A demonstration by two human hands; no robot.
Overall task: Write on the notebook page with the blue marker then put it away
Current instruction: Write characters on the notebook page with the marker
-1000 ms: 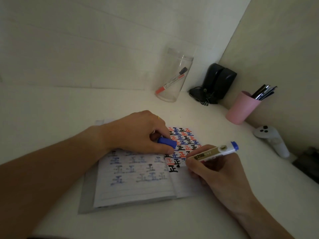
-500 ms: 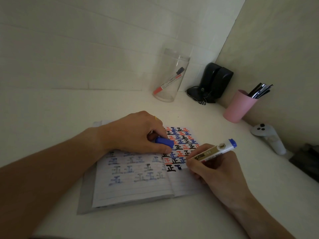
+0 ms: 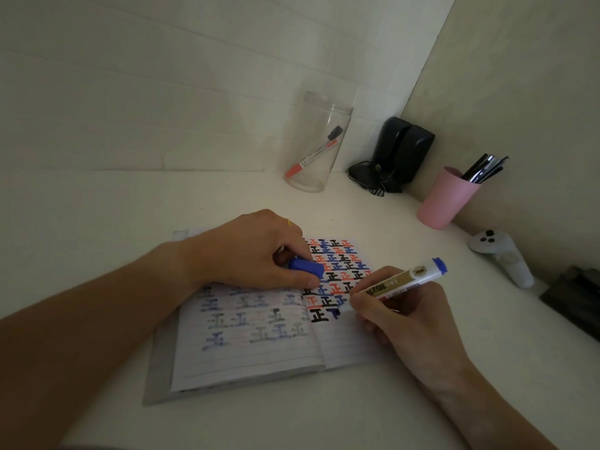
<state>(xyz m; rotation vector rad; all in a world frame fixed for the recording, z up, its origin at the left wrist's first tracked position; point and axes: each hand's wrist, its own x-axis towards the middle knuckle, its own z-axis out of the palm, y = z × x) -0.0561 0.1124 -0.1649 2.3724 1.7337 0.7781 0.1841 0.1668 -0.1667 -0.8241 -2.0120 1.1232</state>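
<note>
An open lined notebook (image 3: 253, 355) lies on the white desk, its right page filled with rows of red, blue and black characters. My right hand (image 3: 399, 319) grips the blue marker (image 3: 402, 282), white-bodied with a gold label and a blue end. Its tip touches the page beside a fresh blue stroke. My left hand (image 3: 250, 251) rests on the notebook's upper part and pinches the marker's blue cap (image 3: 306, 267) between thumb and fingers.
A clear jar (image 3: 316, 144) with a red marker (image 3: 313, 152) inside stands at the back. Right of it are black speakers (image 3: 401, 154), a pink cup (image 3: 444, 198) of pens, and a white controller (image 3: 501, 258). A dark object (image 3: 574, 300) sits at the right edge.
My right hand has drawn more of a blue stroke on the lowest written row. My left hand stays put with the cap.
</note>
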